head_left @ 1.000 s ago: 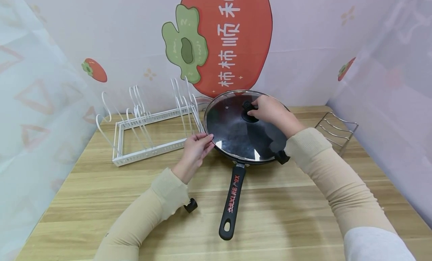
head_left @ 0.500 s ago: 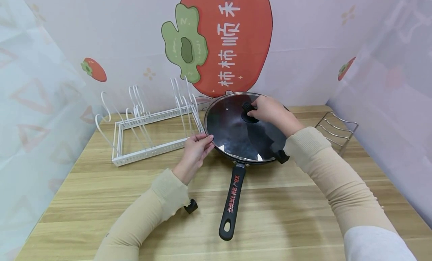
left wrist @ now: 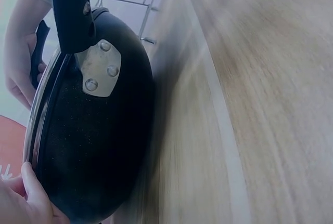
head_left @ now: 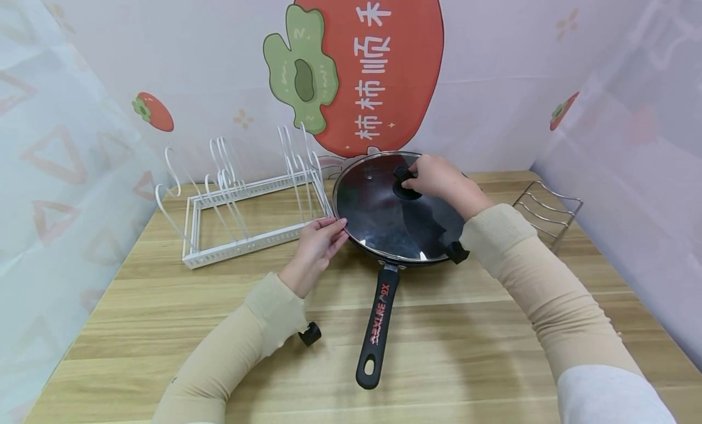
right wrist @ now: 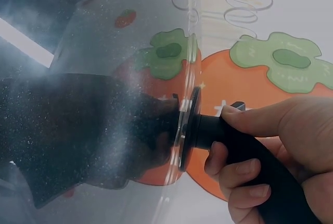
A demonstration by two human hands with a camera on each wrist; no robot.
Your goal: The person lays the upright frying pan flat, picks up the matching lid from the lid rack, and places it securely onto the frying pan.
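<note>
A glass lid (head_left: 373, 211) with a steel rim lies over a black frying pan (left wrist: 104, 146), whose long handle (head_left: 377, 332) points toward me. My right hand (head_left: 439, 183) grips the black lid knob (head_left: 404, 183); in the right wrist view the thumb and fingers curl round it. At the lid's left edge, my left hand (head_left: 318, 247) pinches the rim between thumb and fingers. The left wrist view shows that hand (left wrist: 31, 203) at the seam of lid and pan. Whether it also touches the pan is hard to tell.
A white dish rack (head_left: 247, 244) with upright hooks stands left of the pan, close to my left hand. On the right is a small wire rack (head_left: 548, 214), partly behind my right sleeve. All stand on a wooden table (head_left: 439, 363) with cloth walls around it.
The far edge of the lid has come down slightly and the reflections on the glass have shifted. Both hands keep nearly the same places.
</note>
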